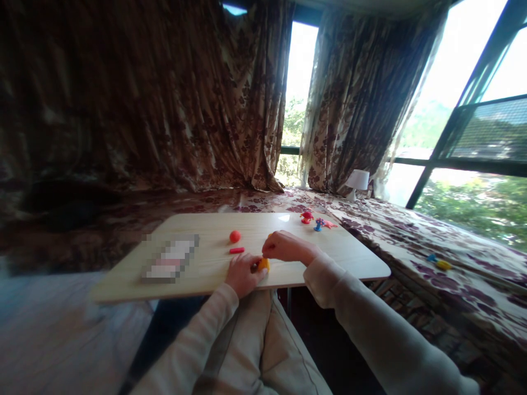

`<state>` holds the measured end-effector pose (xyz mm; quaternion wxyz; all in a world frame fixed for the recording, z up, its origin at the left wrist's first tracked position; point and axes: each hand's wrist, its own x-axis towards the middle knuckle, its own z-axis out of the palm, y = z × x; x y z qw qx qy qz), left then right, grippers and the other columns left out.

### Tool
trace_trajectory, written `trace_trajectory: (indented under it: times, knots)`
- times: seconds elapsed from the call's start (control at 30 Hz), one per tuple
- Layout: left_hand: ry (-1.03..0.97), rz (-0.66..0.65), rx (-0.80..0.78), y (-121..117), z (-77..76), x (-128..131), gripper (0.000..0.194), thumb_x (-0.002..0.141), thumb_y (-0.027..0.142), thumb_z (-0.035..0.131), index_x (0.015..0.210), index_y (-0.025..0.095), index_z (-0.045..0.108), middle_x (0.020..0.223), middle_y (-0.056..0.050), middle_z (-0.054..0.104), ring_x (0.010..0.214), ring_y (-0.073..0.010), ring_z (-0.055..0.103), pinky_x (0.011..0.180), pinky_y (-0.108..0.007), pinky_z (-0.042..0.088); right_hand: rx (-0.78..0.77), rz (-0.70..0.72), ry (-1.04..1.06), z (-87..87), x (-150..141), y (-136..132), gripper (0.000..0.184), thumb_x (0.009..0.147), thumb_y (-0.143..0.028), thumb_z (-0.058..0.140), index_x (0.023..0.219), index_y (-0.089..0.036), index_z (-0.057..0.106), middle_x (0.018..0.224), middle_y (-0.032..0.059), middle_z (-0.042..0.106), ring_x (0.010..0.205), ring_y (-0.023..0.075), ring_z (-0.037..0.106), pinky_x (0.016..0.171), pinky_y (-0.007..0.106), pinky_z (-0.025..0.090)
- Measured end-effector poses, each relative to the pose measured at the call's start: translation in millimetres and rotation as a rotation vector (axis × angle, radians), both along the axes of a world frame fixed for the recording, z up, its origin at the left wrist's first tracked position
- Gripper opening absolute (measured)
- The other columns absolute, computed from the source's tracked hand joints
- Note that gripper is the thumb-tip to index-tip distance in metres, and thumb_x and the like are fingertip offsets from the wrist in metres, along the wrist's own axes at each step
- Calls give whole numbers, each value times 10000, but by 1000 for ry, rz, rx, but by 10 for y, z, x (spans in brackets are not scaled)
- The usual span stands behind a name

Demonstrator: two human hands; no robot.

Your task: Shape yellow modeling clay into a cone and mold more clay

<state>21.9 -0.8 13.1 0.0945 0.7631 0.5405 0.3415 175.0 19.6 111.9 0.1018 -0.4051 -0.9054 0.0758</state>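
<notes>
My left hand rests on the near edge of a light wooden table, fingers curled around an orange lump of clay. My right hand hovers just above and behind that lump, its fingers pinched together at the tips; whether they touch the clay I cannot tell. A red clay ball and a short red clay stick lie a little beyond my left hand.
Small red, blue and pink clay figures stand at the table's far right. A blurred flat object lies on the left part. A patterned bedspread with small toys, a white lamp and curtains surround the table.
</notes>
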Motion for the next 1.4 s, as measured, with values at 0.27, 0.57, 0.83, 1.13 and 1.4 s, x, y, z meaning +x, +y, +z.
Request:
trace_trajectory:
  times: [0.27, 0.57, 0.83, 1.13, 1.4]
  knots:
    - [30, 0, -33, -29, 54, 8, 179, 752, 354, 611, 817, 211, 697, 838, -32, 698, 905, -218, 599, 888, -371, 391, -17, -6, 31, -33, -11, 18, 197, 744, -146, 567, 740, -124, 763, 645, 36, 690, 566, 98, 495, 532, 207, 324]
    - [58, -3, -45, -55, 91, 10, 152, 762, 330, 585, 756, 210, 678, 779, -22, 655, 862, -204, 579, 863, -358, 394, -86, 25, 63, -155, 30, 84, 253, 723, -140, 607, 921, -178, 759, 777, 28, 725, 668, 121, 599, 600, 187, 409]
    - [49, 10, -30, -29, 44, 9, 136, 740, 343, 622, 780, 224, 674, 812, -21, 670, 875, -205, 576, 906, -372, 384, -53, 40, 56, -150, 30, 107, 232, 729, -143, 603, 899, -163, 761, 789, 50, 728, 694, 136, 605, 643, 209, 414]
    - [58, 0, -17, -30, 42, -1, 137, 746, 333, 606, 752, 211, 668, 799, -20, 661, 869, -209, 578, 926, -386, 373, -42, 50, 27, -117, -8, 83, 217, 719, -112, 590, 829, -164, 770, 740, 32, 725, 658, 121, 587, 608, 198, 393]
    - [46, 4, -17, -29, 31, 7, 115, 731, 326, 628, 782, 231, 668, 826, -14, 671, 907, -211, 583, 959, -387, 358, -55, 54, 22, -51, -26, 44, 271, 694, -116, 611, 915, -174, 757, 741, 18, 718, 626, 102, 562, 578, 179, 379]
